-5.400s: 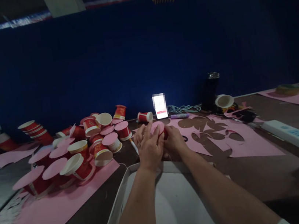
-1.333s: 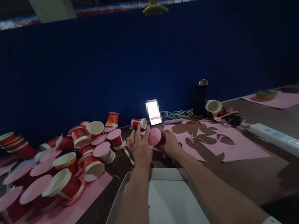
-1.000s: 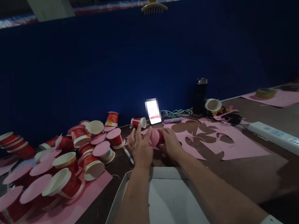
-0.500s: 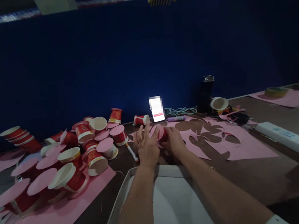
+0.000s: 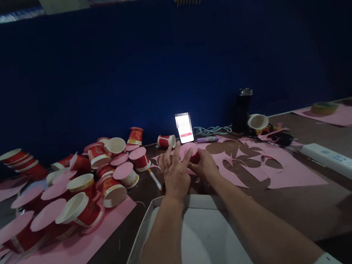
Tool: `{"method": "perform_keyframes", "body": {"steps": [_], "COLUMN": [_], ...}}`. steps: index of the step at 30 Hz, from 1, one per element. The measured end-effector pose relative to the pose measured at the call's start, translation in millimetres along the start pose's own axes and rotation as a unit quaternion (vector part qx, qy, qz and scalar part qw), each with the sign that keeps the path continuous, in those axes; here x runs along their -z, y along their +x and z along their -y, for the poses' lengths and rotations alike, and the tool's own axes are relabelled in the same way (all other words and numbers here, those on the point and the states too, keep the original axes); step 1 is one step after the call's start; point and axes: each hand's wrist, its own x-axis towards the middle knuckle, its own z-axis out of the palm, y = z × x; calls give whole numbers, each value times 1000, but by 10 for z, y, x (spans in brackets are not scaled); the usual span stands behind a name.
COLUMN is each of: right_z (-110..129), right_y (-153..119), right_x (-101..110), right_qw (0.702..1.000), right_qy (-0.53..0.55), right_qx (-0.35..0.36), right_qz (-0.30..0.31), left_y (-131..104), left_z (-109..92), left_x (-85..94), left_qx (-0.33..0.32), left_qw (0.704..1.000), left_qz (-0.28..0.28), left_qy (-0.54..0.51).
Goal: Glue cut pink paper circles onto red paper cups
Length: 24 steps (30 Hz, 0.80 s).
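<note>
Between my two hands a red paper cup (image 5: pixel 194 159) stands with a pink paper disc (image 5: pixel 188 148) on top. The fingers of my left hand (image 5: pixel 175 173) are spread, and its thumb lies on the disc's edge. My right hand (image 5: pixel 207 167) is curled round the right side of the cup, its fingertips partly hidden. Just behind them a lit phone (image 5: pixel 184 128) stands upright, with a red cup (image 5: pixel 166 141) lying on its side to the left of it.
Many red cups (image 5: pixel 139 159), several with pink discs, crowd the left. An orange marker (image 5: pixel 155 179) lies nearby. Cut pink paper (image 5: pixel 291 174), a dark bottle (image 5: pixel 241 112) and a white power strip (image 5: pixel 340 163) are on the right. A white box lid (image 5: pixel 207 241) lies under my forearms.
The pink disc has gone from tilted to flatter on the cup. My left hand has shifted slightly right, while my right hand stays at the cup.
</note>
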Motion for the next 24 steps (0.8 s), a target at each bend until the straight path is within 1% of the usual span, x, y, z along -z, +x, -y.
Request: {"method": "perform_keyframes", "body": {"steps": [4, 8, 11, 14, 17, 20, 22, 24], "right_z": [-27, 24, 82, 110, 104, 92, 90, 93], "right_y": [7, -4, -17, -24, -28, -29, -23, -5], "right_x": [-25, 6, 44, 54, 44, 49, 71, 104], "right_qw": [994, 982, 975, 971, 968, 964, 957, 947], "right_qy": [93, 168, 187, 199, 207, 224, 251, 282], "right_qx": [-51, -82, -112, -132, -139, -140, -140, -152], "right_qz": [5, 33, 38, 29, 19, 34, 35, 18], "left_y": [-2, -2, -4, -5, -7, -12, -13, -8], "left_z": [-7, -9, -5, -8, -26, -29, 9, 87], "left_x": [11, 14, 10, 13, 23, 14, -19, -77], "left_qx": [-5, 1, 0, 4, 8, 1, 23, 78], "left_qw": [1000, 1000, 1000, 1000, 1000, 1000, 998, 991], "left_qz": [-8, -19, -22, -23, -23, -8, -17, -51], "left_qy": [-4, -1, -1, -2, -7, -21, -49, -97]}}
